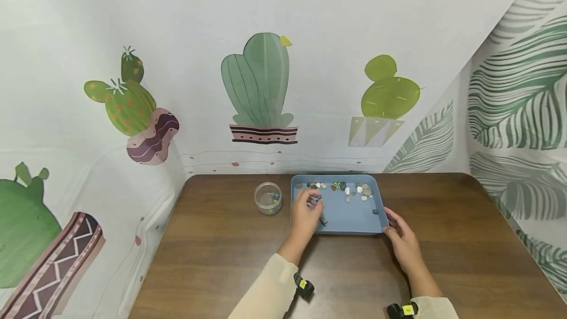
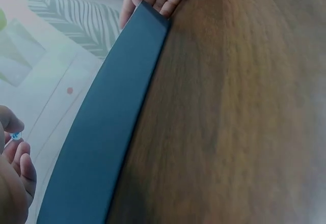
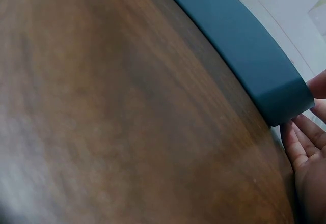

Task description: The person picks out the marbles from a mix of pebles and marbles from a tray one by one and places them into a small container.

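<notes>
My left hand [image 1: 304,218] is above the left side of a shallow blue tray [image 1: 350,216]. Between its thumb and fingertips it pinches a small shiny blue piece [image 2: 16,136], too small to tell whether stone or glass bead. At the tray's near right corner, my right hand [image 1: 405,249] grips the wall, thumb at the rim and fingers along the outside. Pebbles in white, grey and brown [image 1: 365,191] lie mostly along the tray's far side. One dark green stone [image 1: 375,211] sits near the right wall. A dark piece [image 1: 323,221] beside the left hand is partly hidden.
Left of the tray stands a clear round jar [image 1: 268,207] without a lid, with a few bluish and greenish pieces inside. Both stand on a brown wooden table [image 1: 212,255]. A white cloth with printed cacti [image 1: 261,87] hangs behind the table's far edge.
</notes>
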Action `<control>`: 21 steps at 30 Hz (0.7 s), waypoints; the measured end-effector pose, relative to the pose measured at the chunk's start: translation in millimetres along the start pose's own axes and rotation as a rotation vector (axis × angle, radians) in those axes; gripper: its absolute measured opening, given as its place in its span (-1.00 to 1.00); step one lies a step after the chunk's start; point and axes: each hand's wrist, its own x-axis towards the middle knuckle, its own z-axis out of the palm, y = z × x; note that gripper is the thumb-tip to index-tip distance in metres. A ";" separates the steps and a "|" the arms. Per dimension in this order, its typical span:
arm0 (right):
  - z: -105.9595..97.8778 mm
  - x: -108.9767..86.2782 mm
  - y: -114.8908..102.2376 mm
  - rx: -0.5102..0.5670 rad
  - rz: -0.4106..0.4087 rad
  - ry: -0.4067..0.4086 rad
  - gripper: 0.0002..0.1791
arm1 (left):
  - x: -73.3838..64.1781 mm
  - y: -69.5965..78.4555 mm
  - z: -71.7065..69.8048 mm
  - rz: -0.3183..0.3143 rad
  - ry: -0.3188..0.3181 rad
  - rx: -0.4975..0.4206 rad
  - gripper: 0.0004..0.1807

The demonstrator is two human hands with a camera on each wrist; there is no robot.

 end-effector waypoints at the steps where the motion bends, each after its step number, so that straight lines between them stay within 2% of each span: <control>1: -0.1 0.1 -0.1 0.000 0.000 0.000 -0.45 | -0.7 -1.0 -2.1 0.001 0.014 -0.008 -0.81; 10: -0.4 0.9 -0.6 0.006 -0.011 0.007 -0.45 | -3.4 -9.4 -22.8 -0.016 0.080 -0.049 -0.79; 15: -0.1 0.1 -0.6 0.006 0.004 -0.001 -0.45 | -2.3 -12.0 -40.8 -0.035 0.103 -0.018 -0.79; 21: 0.1 -0.2 -0.7 0.002 0.012 -0.008 -0.45 | -2.2 -17.9 -60.6 -0.019 0.145 -0.006 -0.81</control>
